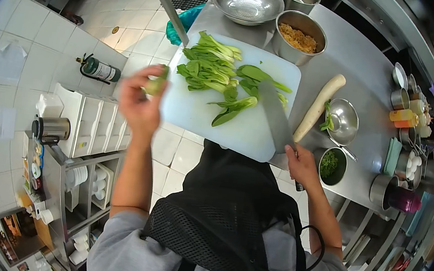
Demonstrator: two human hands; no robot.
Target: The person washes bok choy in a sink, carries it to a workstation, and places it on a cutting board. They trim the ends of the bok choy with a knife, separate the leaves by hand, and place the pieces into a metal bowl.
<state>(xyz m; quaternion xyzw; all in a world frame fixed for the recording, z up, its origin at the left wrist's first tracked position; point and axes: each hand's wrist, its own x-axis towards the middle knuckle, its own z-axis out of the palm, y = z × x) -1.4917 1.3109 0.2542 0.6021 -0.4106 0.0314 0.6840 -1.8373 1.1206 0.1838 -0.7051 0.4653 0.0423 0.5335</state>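
My left hand [141, 99], a little blurred, is raised off the left edge of the white cutting board [192, 113]. Pinched in its fingers is a small green bok choy piece [157, 83]. My right hand [302, 166] grips the handle of a broad-bladed kitchen knife [274, 114], its blade slanting over the right part of the board. Cut bok choy [203, 69] is heaped at the board's upper left. Loose bok choy leaves [235, 109] lie nearer the middle, and another leaf [257, 74] is beside the blade tip.
Right of the board lie a long white radish [320, 107] and a steel bowl [344, 124]. A pot of chopped greens [332, 166] stands near my right hand. Beyond the board are a pot of brown food [298, 38] and a steel colander [248, 3]. A metal post [165, 2] rises at the table's left.
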